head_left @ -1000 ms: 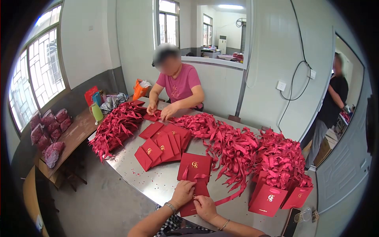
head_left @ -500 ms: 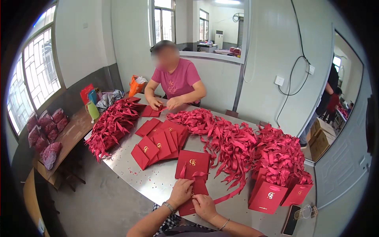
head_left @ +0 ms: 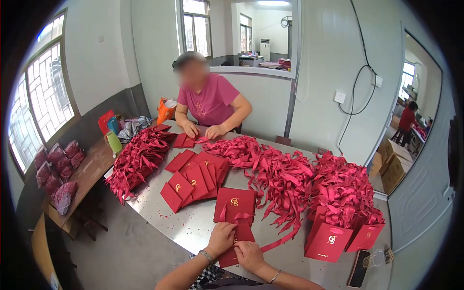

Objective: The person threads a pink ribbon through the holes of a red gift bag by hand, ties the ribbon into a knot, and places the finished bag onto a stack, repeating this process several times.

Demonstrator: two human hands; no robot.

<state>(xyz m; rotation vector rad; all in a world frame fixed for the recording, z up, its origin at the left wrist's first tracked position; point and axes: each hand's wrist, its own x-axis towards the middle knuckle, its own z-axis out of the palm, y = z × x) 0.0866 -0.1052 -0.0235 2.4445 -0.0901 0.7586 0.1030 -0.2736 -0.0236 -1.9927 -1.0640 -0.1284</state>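
Note:
My left hand [head_left: 222,238], with a watch on its wrist, is closed at the left edge of a red bag [head_left: 229,257] near the table's front edge. My right hand [head_left: 250,254] is closed at the right side of the same bag, close to my left fingertips. A red ribbon [head_left: 281,241] runs out to the right from beside my right hand. What exactly the fingertips pinch is too small to tell. Just beyond lies another red bag [head_left: 235,203] with a gold logo and a ribbon across its lower part.
A co-worker [head_left: 208,104] sits across the metal table [head_left: 157,205], hands on small red bags. Loose red ribbons [head_left: 275,169] stretch over the middle. Red bags [head_left: 191,181] lie left of centre; others [head_left: 328,241] stand at right beside a phone [head_left: 358,268]. Ribboned bags [head_left: 140,162] are piled far left.
My right hand has shifted slightly toward my left. The co-worker's hands have come down lower to the table. The head view has turned a little.

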